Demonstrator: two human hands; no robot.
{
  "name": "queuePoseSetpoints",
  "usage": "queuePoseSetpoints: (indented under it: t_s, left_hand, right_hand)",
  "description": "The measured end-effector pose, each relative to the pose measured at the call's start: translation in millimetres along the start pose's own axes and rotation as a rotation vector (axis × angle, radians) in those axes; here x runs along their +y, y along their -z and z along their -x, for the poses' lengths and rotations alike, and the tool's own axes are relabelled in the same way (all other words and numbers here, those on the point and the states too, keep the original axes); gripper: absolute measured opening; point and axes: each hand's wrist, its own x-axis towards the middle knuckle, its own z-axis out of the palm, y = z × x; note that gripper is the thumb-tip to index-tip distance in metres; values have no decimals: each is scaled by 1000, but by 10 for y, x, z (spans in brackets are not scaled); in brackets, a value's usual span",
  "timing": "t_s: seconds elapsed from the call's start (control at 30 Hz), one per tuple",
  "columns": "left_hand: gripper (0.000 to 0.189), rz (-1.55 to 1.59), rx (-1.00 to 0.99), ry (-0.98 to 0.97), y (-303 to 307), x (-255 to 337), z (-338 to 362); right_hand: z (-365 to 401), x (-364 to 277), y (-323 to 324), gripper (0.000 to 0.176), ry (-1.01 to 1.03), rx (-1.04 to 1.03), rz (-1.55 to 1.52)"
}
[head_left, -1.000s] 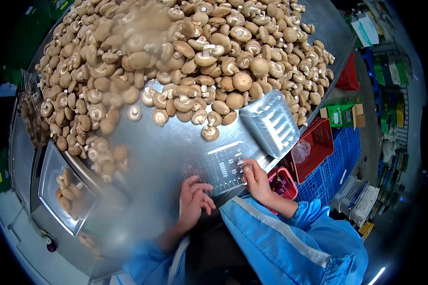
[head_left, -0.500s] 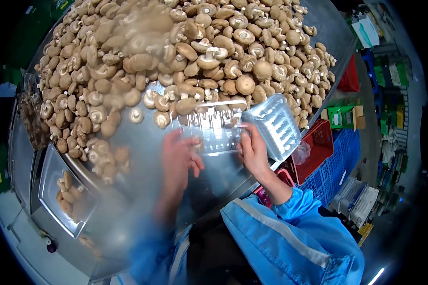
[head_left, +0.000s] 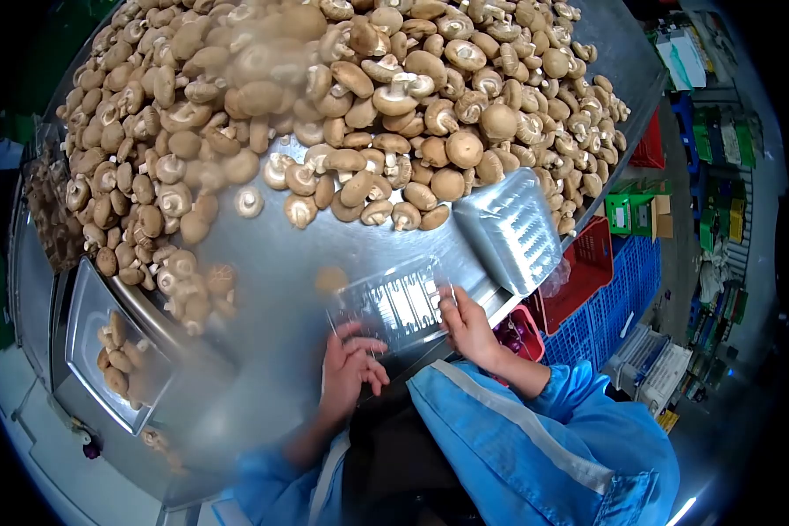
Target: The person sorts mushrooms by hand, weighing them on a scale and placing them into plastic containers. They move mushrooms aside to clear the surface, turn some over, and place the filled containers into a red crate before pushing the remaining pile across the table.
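My right hand (head_left: 475,331) pinches the right edge of a clear plastic tray (head_left: 396,302), thumb and fingers closed on its rim. The tray is see-through and ribbed, tilted above the steel table in front of me. My left hand (head_left: 351,368) is at the tray's near left corner, its fingers apart and loosely bent, the upper ones overlapping the plastic. A single mushroom (head_left: 331,280) lies just beyond the tray's left end. Past the tray rises a big heap of brown mushrooms (head_left: 465,149) with pale stems.
A stack of clear trays (head_left: 510,235) stands right of the heap. At the left, a metal tray (head_left: 83,337) holds several mushrooms. Red (head_left: 579,285) and blue crates (head_left: 627,289) stand beyond the table's right edge. Part of the view is smeared over the steel table (head_left: 272,237).
The clear tray has come toward my body and tilted, its right end higher. Both hands moved nearer with it. Mushrooms formerly seen through the plastic now show uncovered.
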Motion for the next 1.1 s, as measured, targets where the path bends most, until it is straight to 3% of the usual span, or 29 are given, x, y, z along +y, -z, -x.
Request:
queuePoseSetpoints:
  t_s: [0.1, 0.23, 0.37, 0.5, 0.8, 0.97, 1.0, 1.1]
  left_hand:
    - [45, -5, -20, -143, -7, 216, -324]
    - [43, -12, 43, -133, -173, 482, -409]
    - [39, -35, -27, -55, -130, 61, -223]
    - [40, 51, 11, 79, -95, -32, -213]
    - [38, -9, 82, -207, -39, 960, -1161]
    - [32, -87, 257, -269, -66, 1609, -1541]
    - [30, -119, 230, -311, -34, 1638, -1597]
    - [27, -162, 164, -413, 26, 1615, -1682]
  right_hand:
    - [-246, -187, -14, 25, 58, 50, -98]
    - [-233, -259, -7, 24, 18, 55, -172]
    - [-82, -106, 131, 21, -133, 3, -178]
    - [-137, -81, 153, 19, 109, 24, 98]
    - [-983, -773, -116, 22, 104, 237, -172]
    - [-1769, -928, -296, 21, 322, 395, 52]
    - [-1896, -960, -340, 21, 369, 437, 112]
    - [-1848, -1030, -375, 19, 296, 406, -79]
